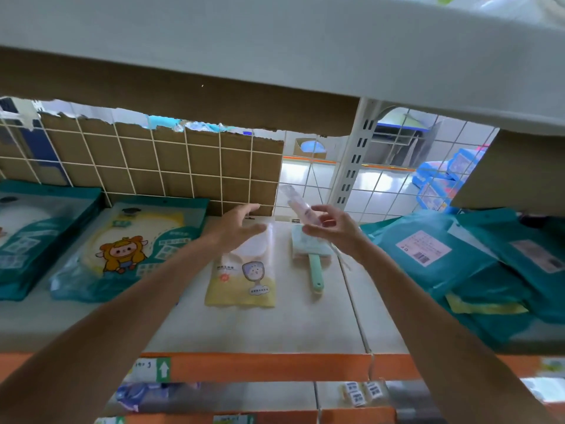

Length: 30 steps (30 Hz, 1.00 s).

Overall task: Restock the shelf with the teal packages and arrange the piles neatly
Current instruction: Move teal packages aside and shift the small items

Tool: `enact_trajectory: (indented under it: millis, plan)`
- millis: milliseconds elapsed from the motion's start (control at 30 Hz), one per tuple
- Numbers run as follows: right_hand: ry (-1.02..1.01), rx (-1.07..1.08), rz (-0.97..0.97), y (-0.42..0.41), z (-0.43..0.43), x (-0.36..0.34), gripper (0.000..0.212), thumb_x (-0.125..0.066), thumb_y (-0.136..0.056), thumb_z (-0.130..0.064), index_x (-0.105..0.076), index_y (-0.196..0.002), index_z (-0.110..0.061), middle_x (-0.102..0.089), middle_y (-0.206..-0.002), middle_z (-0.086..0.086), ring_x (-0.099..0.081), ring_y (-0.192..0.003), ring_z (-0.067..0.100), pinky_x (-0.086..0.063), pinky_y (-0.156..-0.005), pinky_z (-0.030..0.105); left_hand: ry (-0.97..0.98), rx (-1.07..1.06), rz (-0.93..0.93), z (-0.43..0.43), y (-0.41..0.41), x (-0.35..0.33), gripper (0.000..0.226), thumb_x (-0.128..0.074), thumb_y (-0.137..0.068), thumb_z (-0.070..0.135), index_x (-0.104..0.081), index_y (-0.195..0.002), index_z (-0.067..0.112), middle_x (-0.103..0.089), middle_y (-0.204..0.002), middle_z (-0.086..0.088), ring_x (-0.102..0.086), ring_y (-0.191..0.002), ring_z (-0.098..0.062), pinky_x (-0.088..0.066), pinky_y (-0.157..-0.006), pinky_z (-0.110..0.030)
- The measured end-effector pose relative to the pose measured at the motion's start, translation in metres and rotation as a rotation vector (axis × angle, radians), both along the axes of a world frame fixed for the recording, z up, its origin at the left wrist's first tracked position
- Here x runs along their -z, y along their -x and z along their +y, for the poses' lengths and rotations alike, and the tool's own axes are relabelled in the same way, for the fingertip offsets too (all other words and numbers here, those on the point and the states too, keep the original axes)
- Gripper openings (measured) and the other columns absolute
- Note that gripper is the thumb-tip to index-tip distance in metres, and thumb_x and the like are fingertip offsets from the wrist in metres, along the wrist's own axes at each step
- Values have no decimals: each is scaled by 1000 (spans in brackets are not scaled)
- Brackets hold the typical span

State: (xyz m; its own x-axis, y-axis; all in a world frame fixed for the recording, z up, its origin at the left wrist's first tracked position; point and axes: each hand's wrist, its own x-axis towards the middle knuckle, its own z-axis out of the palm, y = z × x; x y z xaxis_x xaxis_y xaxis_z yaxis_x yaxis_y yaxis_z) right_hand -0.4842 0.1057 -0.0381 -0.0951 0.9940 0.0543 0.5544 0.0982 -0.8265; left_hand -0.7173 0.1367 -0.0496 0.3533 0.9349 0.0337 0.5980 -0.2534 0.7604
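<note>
Status, white metal shelf (305, 325): left grip (236, 227) spread flat, fingers straight, holding nothing, over pale yellow clear-fronted pouch with fan picture (241, 281). Right grip (335, 232) pinching slim pink item in clear wrap (294, 204), blurred, above mint-handled brush pack (312, 258). Flat teal plastic package stack with cartoon front (131, 249) just left of left grip, second teal stack (33, 237) at far left, messy tilted teal pile (452, 261) just right of right grip. Both grips apart from all teal stock. Orange price rail (260, 367) along shelf front edge.

L hand (238, 229) flat above yellow pkg (241, 283), R hand (334, 232) round pink pkg (298, 206)
</note>
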Motion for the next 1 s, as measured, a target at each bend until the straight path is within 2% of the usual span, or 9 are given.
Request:
enact_trajectory:
  millis: [67,200,367,533,667,733,833,900,1000]
  plan:
    - [131,-89,298,-4,-4,-11,52,-77,-71,-37,-54,-113,-17,-58,-97,1,-57,-96,20,-51,-82,27,123,-14,-192,-1,-15,-7,72,-63,-82,44,-36,-141,12,-42,-142,-5,-43,-125,-20,-38,-89,-24]
    - [326,-269,650,-12,-10,-11,89,-85,-46,-58,-55,-115,-9,-56,-106,10,-58,-94,19,-53,-81,26,367,-18,-563,-6,-42,-12,51,-62,-80,34,-50,-126,17,-57,-120,-1,-54,-105,-12,-42,-79,-24]
    - [424,-388,742,-22,-17,-3,98,-80,-52,-62,-45,-130,-13,-57,-114,14,-58,-102,24,-50,-91,31,385,-84,-792,-11,-63,-2,1,-57,-90,15,-57,-91,15,-64,-91,-2,-61,-83,-10,-49,-73,-23]
    - [439,-404,766,-38,-24,7,90,-79,-53,-63,-50,-124,-16,-64,-110,11,-63,-100,24,-53,-85,30,343,-78,-845,-13,-75,3,13,-52,-91,4,-55,-80,11,-68,-74,1,-65,-70,-10,-54,-69,-21]
    - [333,-317,630,-50,-28,19,85,-74,-49,-73,-56,-113,-20,-71,-102,1,-66,-100,17,-54,-83,27,328,-152,-795,-14,-79,2,9,-52,-91,2,-56,-85,7,-69,-71,1,-67,-61,-9,-56,-58,-21]
    - [228,-172,518,-53,-29,25,76,-64,-58,-76,-59,-108,-20,-71,-99,-4,-65,-100,11,-52,-82,21,317,-219,-723,-12,-77,2,8,-53,-91,4,-57,-86,7,-67,-77,-4,-67,-65,-12,-55,-56,-21]
    - [37,9,201,-59,-30,39,37,-49,-95,-33,-53,-123,-9,-60,-119,6,-53,-119,23,-46,-98,31,327,-333,-559,-6,-71,6,4,-56,-91,8,-56,-87,7,-67,-88,-11,-66,-78,-19,-56,-64,-25]
    - [-17,51,-98,-62,-34,48,44,-49,-96,-22,-41,-137,-8,-49,-138,11,-43,-130,25,-36,-108,37,356,-394,-469,1,-68,10,5,-57,-91,11,-56,-89,7,-67,-94,-13,-66,-85,-22,-54,-71,-29]
    - [7,59,-318,-61,-38,63,60,-53,-94,-22,-27,-145,-6,-33,-150,11,-31,-138,23,-22,-113,31,409,-438,-412,7,-73,14,7,-56,-91,10,-56,-94,3,-65,-99,-14,-64,-91,-25,-53,-68,-28]
